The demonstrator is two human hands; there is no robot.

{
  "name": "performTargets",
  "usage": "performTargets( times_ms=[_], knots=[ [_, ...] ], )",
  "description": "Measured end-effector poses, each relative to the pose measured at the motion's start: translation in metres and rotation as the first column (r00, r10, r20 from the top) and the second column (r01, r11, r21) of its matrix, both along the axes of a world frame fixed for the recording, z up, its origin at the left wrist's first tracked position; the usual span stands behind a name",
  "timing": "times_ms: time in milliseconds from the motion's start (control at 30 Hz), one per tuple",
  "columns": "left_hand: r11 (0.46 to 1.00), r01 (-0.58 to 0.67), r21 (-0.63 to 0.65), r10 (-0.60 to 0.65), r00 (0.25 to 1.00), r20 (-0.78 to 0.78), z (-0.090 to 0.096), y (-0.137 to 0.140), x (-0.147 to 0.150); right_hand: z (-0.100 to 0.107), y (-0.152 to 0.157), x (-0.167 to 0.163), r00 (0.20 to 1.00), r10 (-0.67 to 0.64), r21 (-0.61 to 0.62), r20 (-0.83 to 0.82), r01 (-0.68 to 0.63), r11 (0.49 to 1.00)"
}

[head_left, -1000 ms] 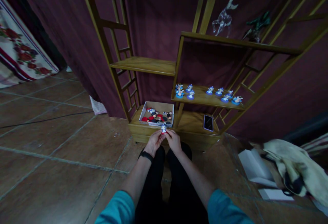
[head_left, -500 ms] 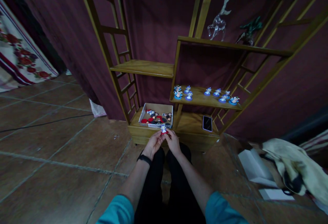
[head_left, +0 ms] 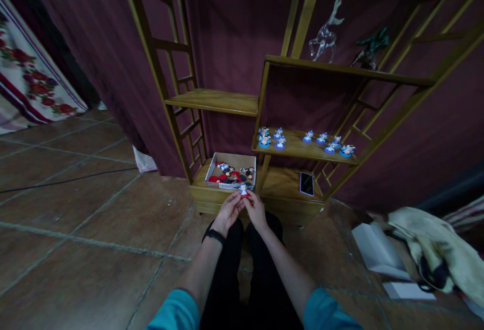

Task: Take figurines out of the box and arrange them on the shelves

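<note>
A small white-and-purple figurine (head_left: 243, 188) on a red base is pinched between the fingertips of both hands. My left hand (head_left: 228, 212) holds its base from the left, and my right hand (head_left: 255, 210) grips it from the right. Just behind the figurine stands an open cardboard box (head_left: 245, 161) with more figurines and red and black round bases lying jumbled in it. Several similar figurines on blue and purple bases, such as one white-and-purple figurine (head_left: 280, 142), stand upright on the middle shelf (head_left: 293, 149) to the right.
A phone (head_left: 306, 183) lies on the low shelf right of the box. The wooden display rack (head_left: 212, 99) also bears a clear deer ornament (head_left: 324, 42) and a dark green ornament (head_left: 370, 50). White boxes (head_left: 378, 249) and a pale cloth bag (head_left: 423, 234) lie on the floor at right.
Both hands keep hold of the figurine in front of the box; it has shifted very slightly. The whole view has moved a little, and the shelf and box are otherwise unchanged.
</note>
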State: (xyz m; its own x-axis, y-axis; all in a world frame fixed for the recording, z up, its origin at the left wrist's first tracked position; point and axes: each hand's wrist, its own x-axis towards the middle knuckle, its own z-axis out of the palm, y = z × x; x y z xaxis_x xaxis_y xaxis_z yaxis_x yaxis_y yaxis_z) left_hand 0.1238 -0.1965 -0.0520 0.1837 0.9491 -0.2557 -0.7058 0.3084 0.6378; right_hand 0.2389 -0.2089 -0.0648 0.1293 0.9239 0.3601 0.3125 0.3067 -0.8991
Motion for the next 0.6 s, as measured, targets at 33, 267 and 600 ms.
performTargets(
  times_ms=[33,267,600],
  knots=[
    [1.000,-0.003,-0.004,0.003,1.000,0.001,-0.0001,0.0003,-0.0001,0.0006,-0.0003,-0.0001,1.000,0.001,-0.001,-0.009,-0.001,1.000],
    [0.999,-0.009,-0.033,0.010,1.000,0.027,0.0021,0.0006,-0.0002,0.0056,-0.0043,-0.0007,0.999,-0.021,0.012,-0.049,0.021,1.000],
    [0.999,0.032,-0.030,-0.031,0.998,0.049,0.0039,-0.0004,-0.0012,0.0093,-0.0075,0.0003,0.998,-0.022,0.031,-0.060,0.024,0.999]
  ],
)
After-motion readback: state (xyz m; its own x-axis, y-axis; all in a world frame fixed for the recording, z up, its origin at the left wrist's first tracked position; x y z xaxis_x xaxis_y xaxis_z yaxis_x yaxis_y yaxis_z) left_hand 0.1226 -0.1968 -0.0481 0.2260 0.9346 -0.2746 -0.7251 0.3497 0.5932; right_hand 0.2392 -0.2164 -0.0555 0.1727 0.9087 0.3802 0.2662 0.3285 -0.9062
